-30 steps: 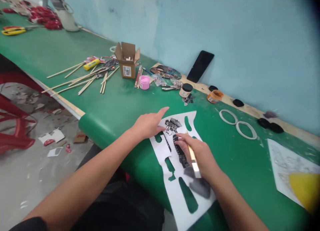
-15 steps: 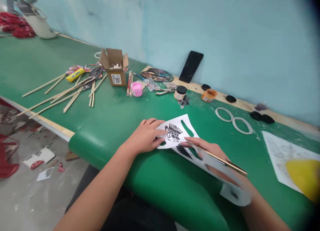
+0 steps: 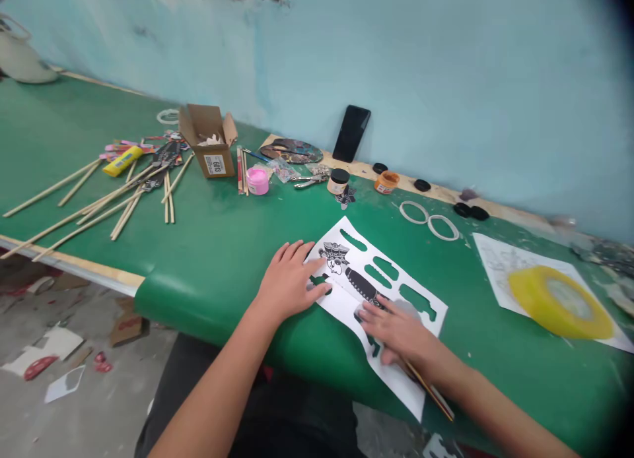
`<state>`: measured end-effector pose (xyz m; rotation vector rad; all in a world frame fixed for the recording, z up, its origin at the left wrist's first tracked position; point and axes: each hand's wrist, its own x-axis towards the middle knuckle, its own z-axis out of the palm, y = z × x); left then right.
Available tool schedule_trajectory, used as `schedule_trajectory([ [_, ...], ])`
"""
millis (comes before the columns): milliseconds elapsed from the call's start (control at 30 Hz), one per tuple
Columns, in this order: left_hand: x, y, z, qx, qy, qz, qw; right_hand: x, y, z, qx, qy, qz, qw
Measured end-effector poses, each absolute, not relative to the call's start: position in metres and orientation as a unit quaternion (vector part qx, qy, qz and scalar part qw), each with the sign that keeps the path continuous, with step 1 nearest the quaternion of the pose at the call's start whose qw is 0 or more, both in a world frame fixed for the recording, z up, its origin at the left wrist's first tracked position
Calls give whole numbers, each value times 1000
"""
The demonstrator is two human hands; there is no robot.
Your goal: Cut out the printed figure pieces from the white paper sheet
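A white sheet of paper (image 3: 341, 303) with printed black figures and several cut-out holes lies on the green table cover near its front edge. My left hand (image 3: 290, 280) rests on the sheet's left end, fingers spread and thumb apart. Across the middle of the sheet lies my right hand (image 3: 396, 329), its fingertips beside a dark printed strip. From under that palm sticks out a slim gold-coloured tool (image 3: 430, 391); its other end is hidden, so I cannot tell its kind.
Left on the table are wooden sticks (image 3: 89, 207), a yellow tube (image 3: 123, 161) and a cardboard box (image 3: 211, 144). Behind the sheet stand a pink jar (image 3: 257, 181), a black-lidded jar (image 3: 338, 181) and a phone (image 3: 351, 133). A yellow tape roll (image 3: 559, 303) lies right, on another paper.
The sheet's right part, raised and folded over before, is now laid out flatter on the table. My right hand has come down onto it. The view has turned to the right.
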<state>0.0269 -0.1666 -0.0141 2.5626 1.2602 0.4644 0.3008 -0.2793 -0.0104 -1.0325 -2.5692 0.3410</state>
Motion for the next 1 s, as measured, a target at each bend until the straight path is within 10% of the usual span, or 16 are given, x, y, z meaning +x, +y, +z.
schedule_trajectory([
  [433,27,-178,-13,877,438,158,117,233,-174,20,-525,-622,457,359],
  [1000,37,-167,-15,842,488,195,123,244,-176,-2,-548,-694,339,319],
])
